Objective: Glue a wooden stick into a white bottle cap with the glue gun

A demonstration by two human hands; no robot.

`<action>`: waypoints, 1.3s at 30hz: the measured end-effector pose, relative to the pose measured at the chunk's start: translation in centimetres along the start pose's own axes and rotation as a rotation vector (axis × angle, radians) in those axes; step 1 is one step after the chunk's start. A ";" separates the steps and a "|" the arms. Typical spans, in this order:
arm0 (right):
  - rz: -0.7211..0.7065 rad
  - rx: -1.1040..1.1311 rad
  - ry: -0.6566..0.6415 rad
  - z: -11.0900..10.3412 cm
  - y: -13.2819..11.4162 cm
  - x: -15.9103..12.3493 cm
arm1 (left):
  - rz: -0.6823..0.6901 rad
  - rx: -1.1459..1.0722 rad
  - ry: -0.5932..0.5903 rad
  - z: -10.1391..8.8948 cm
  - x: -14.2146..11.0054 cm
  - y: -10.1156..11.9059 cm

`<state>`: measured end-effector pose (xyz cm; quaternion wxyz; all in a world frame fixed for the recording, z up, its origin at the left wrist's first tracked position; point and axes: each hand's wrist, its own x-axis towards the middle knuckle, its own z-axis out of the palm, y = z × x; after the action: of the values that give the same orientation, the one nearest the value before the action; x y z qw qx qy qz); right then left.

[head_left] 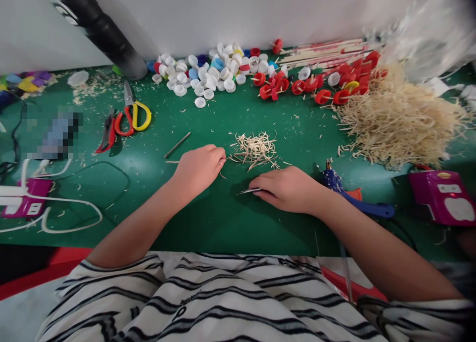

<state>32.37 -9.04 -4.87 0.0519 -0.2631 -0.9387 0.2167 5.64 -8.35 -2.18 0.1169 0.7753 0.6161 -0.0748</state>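
Note:
My left hand (201, 166) is closed in a pinch near the middle of the green table (208, 218). A pale thin wooden stick (171, 162) pokes out behind its fingers; most of it is hidden by the hand. My right hand (284, 188) is closed around a small metal blade (250, 190), whose thin tip points left, apart from the stick. Between and just beyond both hands lies a small pile of curled wood shavings (256, 148). A slim metal rod (177, 144) rests just behind my left hand.
Bottle caps (211, 77), red caps on sticks (308, 84) and a large shavings heap (405, 119) line the back. Scissors (134, 116) and pliers (107, 131) lie left. A blue glue gun (353, 198) sits beside my right forearm; purple power sockets (442, 196) stand far right.

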 end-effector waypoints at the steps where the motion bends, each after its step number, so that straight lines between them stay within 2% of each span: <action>1: -0.001 -0.002 -0.003 0.0 0.0 0.0 | -0.003 -0.015 -0.001 -0.1 -0.2 0.0; 9: -0.026 -0.020 0.018 0.1 0.1 -0.2 | -0.007 -0.130 -0.009 -0.6 -1.4 -1.1; 17: -0.042 -0.054 0.021 0.1 0.0 -0.4 | -0.054 -0.126 -0.054 -1.1 -1.6 -1.0; 25: -0.030 -0.042 0.008 0.1 0.0 -0.5 | 0.159 -0.104 -0.073 -1.0 -1.8 -3.6; 31: -0.017 -0.042 -0.020 0.0 0.0 -0.5 | 0.211 -0.033 -0.060 -0.7 -1.6 -3.1; 39: -0.007 -0.043 -0.044 0.1 0.0 -0.5 | 0.269 0.058 0.060 0.2 -1.7 -3.2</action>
<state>32.77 -9.30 -4.95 0.0263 -0.2561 -0.9450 0.2018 2.14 -9.31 -2.18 0.0850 0.8558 0.5076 -0.0532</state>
